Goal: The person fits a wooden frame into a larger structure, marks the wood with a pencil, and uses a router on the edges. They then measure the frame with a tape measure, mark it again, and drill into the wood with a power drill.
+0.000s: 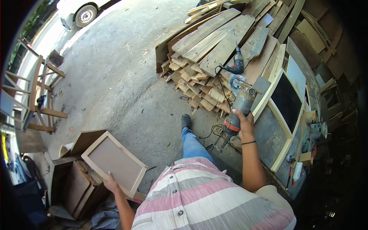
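My right hand [245, 124] is wrapped round a trim router [243, 100], with a grey body, a red band and a black end. It is held up at the right, beside the stacked boards. At the lower left, my left hand [111, 183] grips the near edge of a wooden-framed panel [115, 158]. Pale strips border the panel's flat greyish-brown middle, and it lies tilted against an open wooden box [61, 180]. The left fingers are partly hidden behind the frame.
A pile of planks [214, 42] fills the upper right, with a drill [237, 63] on top. A larger frame [281, 115] lies on the right-hand bench among bottles and tools. Wooden chair frames [38, 96] stand left. Cables trail over the floor near my foot [186, 120].
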`<state>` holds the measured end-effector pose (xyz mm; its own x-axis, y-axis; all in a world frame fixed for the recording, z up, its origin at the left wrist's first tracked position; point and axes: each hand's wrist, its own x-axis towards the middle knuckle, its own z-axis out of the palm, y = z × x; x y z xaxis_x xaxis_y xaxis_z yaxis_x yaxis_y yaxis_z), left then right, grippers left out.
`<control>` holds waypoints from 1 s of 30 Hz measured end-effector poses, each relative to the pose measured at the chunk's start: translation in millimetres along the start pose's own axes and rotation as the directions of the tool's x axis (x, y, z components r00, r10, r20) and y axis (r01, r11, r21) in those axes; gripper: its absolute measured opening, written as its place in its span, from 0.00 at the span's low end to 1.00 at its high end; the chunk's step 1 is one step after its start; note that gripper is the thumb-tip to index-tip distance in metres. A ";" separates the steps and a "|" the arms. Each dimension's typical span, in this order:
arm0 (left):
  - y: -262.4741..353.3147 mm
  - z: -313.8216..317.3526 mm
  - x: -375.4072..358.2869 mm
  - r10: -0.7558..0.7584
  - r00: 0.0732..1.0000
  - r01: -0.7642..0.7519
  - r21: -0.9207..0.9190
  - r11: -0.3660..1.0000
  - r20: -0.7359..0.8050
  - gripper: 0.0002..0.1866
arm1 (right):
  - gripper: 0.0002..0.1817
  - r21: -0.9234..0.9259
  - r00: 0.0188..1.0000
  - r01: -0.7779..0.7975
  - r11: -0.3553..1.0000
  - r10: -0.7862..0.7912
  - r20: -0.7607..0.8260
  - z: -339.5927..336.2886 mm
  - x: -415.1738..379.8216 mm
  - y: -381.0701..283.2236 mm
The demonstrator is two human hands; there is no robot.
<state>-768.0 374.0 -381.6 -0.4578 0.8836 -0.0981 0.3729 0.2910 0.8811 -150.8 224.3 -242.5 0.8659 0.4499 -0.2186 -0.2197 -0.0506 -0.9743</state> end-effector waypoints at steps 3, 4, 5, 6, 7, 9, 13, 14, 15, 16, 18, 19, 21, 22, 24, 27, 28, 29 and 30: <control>7.2 10.5 7.7 -0.061 0.993 0.068 0.071 0.995 -0.098 0.20 | 0.28 0.057 0.993 -0.106 0.993 0.103 0.052 32.7 103.2 31.0; 13.5 19.5 9.8 -0.078 0.989 0.086 0.061 0.994 -0.128 0.20 | 0.28 0.068 0.985 -0.169 0.983 0.166 0.043 45.0 139.5 37.7; 22.9 25.8 10.3 -0.094 0.983 0.104 0.058 0.993 -0.155 0.20 | 0.29 0.042 0.983 -0.182 0.982 0.181 0.024 56.2 173.2 41.1; 33.2 30.2 11.1 -0.126 0.974 0.142 0.076 0.987 -0.188 0.20 | 0.29 0.057 0.982 -0.190 0.980 0.189 0.027 66.0 208.8 48.2; 46.8 42.8 13.5 -0.156 0.963 0.179 0.087 0.980 -0.219 0.20 | 0.28 0.028 0.982 -0.188 0.982 0.189 -0.010 75.4 248.8 55.2; 97.3 69.0 11.9 -0.193 0.946 0.229 0.114 0.967 -0.260 0.20 | 0.30 0.002 0.974 -0.220 0.976 0.219 -0.059 101.2 309.5 38.3; 135.9 97.8 27.5 -0.238 0.924 0.266 0.054 0.963 -0.300 0.23 | 0.35 -0.159 0.926 -0.333 0.930 0.290 -0.241 141.8 438.2 35.9; 140.5 102.4 31.1 -0.235 0.925 0.267 0.068 0.961 -0.300 0.23 | 0.37 -0.200 0.924 -0.337 0.920 0.283 -0.257 142.8 479.7 62.6; 145.0 106.7 35.1 -0.231 0.932 0.254 0.049 0.966 -0.280 0.23 | 0.37 -0.200 0.920 -0.348 0.916 0.292 -0.262 146.4 515.1 81.9; 149.0 110.0 38.4 -0.228 0.938 0.243 0.029 0.969 -0.261 0.24 | 0.40 -0.353 0.897 -0.397 0.847 0.276 -0.345 150.2 545.9 99.8; 153.9 117.8 43.7 -0.204 0.949 0.224 0.060 0.973 -0.240 0.25 | 0.43 -0.495 0.873 -0.448 0.744 0.245 -0.421 160.3 567.8 104.4; 154.3 118.9 45.2 -0.180 0.959 0.202 0.083 0.976 -0.219 0.25 | 0.45 -0.599 0.844 -0.504 0.622 0.209 -0.493 170.4 566.1 94.7; 151.8 126.3 44.7 -0.126 0.970 0.146 0.087 0.985 -0.206 0.26 | 0.50 -0.644 0.797 -0.594 0.482 0.239 -0.555 184.6 563.8 85.7; 151.8 127.8 43.4 -0.066 0.979 0.083 0.086 0.993 -0.190 0.27 | 0.50 -0.647 0.795 -0.597 0.474 0.240 -0.558 191.2 561.6 86.7; 163.1 139.1 39.8 -0.097 0.974 0.123 0.119 0.985 -0.206 0.26 | 0.50 -0.710 0.797 -0.599 0.370 0.186 -0.575 211.6 556.1 84.9; 169.1 156.1 39.7 -0.113 0.972 0.146 0.154 0.977 -0.206 0.25 | 0.49 -0.696 0.797 -0.599 0.397 0.204 -0.569 223.4 554.7 97.0; 170.5 159.2 40.9 -0.096 0.978 0.129 0.174 0.976 -0.186 0.25 | 0.49 -0.695 0.799 -0.596 0.401 0.208 -0.565 228.8 552.1 99.1; 171.7 162.6 43.1 -0.095 0.977 0.128 0.166 0.978 -0.193 0.25 | 0.47 -0.689 0.785 -0.614 0.385 0.213 -0.581 232.7 549.2 100.6; 176.2 167.4 46.3 -0.065 0.981 0.100 0.192 0.976 -0.181 0.24 | 0.47 -0.689 0.789 -0.610 0.392 0.211 -0.578 236.1 546.6 98.9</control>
<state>-588.3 527.6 -308.3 -0.6193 0.7820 -0.0700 0.4734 0.4431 0.7613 194.7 675.7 -445.4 0.8962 -0.1710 -0.4094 -0.3043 -0.9085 -0.2866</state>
